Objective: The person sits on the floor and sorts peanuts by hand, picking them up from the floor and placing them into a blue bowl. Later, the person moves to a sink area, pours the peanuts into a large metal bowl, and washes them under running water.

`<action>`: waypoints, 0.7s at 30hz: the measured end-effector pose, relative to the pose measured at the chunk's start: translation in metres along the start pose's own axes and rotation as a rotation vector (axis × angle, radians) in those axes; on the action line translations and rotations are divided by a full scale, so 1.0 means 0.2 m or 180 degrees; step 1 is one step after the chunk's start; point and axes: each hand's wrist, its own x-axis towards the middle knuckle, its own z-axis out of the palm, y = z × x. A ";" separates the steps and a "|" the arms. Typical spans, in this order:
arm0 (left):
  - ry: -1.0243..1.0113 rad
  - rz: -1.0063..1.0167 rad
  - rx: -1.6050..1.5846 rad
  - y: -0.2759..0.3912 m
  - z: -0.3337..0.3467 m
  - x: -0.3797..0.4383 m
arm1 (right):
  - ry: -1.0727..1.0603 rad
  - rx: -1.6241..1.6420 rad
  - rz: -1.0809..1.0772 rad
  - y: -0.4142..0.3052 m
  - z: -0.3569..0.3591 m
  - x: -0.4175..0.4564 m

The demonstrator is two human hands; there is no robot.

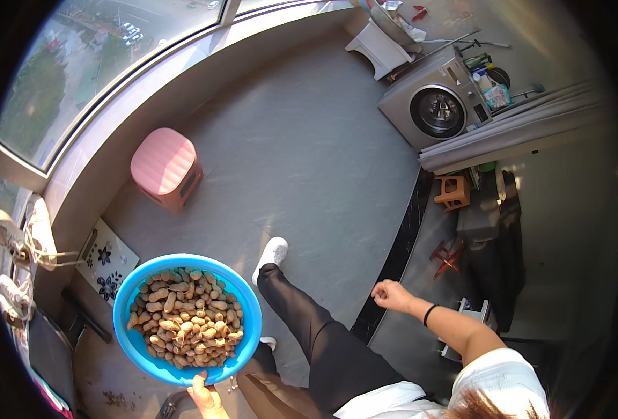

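Observation:
My left hand (206, 397) grips the near rim of a round blue plastic basin (254, 298), thumb over the edge. Peanuts in their shells (188, 324) fill much of the basin, which is held above the floor to the left of my legs. The fingers under the basin are hidden. Out to the right, my right hand (391, 296) hangs in the air with its fingers curled in. I see nothing in it, and a black band circles that wrist.
A pink plastic stool (165, 162) stands near the window wall. White shoes (39, 230) rest on the sill at left, above a flower-patterned board (105, 262). A front-loading washing machine (429, 105) is at upper right. Beyond the black threshold (393, 262) sits a small orange stool (453, 193).

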 end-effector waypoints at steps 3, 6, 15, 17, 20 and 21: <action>-0.0221 0.0093 0.0164 -0.04 0.22 0.16 | 0.0209 -0.0145 0.0763 0.36 0.12 -0.24; -0.0264 -0.0554 0.0544 0.11 0.49 0.11 | -0.0487 0.0342 0.2110 0.41 0.28 -0.87; -0.0853 -0.0960 0.0935 0.40 2.00 0.07 | -0.1001 0.1466 0.2404 0.20 -0.19 -0.59; -0.1285 -0.1162 0.0983 0.44 2.39 0.14 | -0.0159 0.2630 0.2471 0.17 -0.32 -0.37; -0.1515 -0.1320 0.1186 0.66 2.95 0.25 | 0.0019 0.2814 0.2474 0.00 -0.55 -0.07; -0.1529 -0.1290 0.1358 0.72 3.17 0.34 | 0.0094 0.2812 0.2362 0.00 -0.65 0.09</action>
